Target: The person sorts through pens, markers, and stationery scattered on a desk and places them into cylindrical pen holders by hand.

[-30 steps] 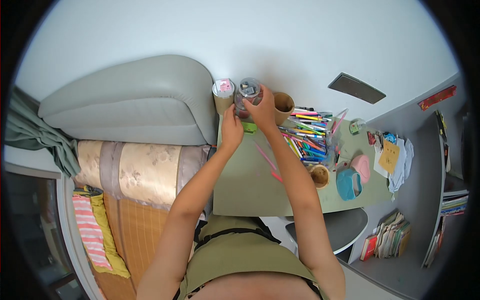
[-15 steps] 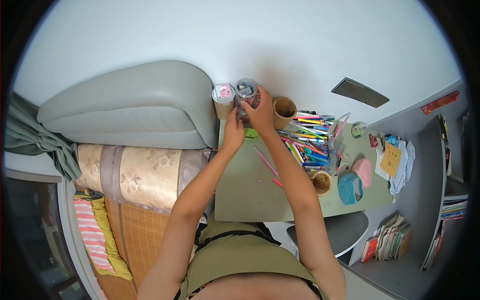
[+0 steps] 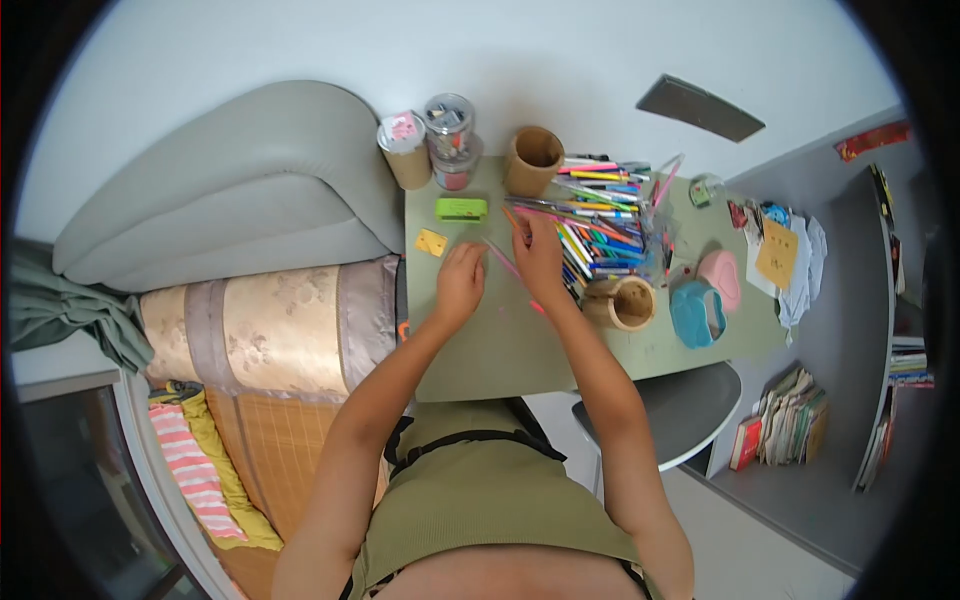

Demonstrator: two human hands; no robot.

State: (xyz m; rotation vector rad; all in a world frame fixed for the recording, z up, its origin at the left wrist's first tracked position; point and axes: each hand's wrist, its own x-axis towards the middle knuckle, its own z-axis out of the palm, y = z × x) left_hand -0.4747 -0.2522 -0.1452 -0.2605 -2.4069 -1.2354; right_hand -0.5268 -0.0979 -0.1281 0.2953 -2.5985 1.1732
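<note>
An orange pencil sticks up from the fingertips of my right hand, which is closed on it at the left edge of the pen pile. My left hand is low over the table, fingers loosely stretched out, with nothing visible in it. Between the two hands lies a pink pen. Ahead of my left hand are a small yellow block and a bright green box-shaped item. Behind them, a clear lidded jar of small items is stacked on another clear jar.
A cardboard canister stands by the sofa armrest. One bamboo cup is behind the pens, another in front. Blue and pink holders sit to the right. A grey chair is under the table's front edge.
Both hands have left the clear jar, which now stands on the other jar, and moved nearer me. My right hand has taken hold of an orange pencil. The view has shifted downward.
</note>
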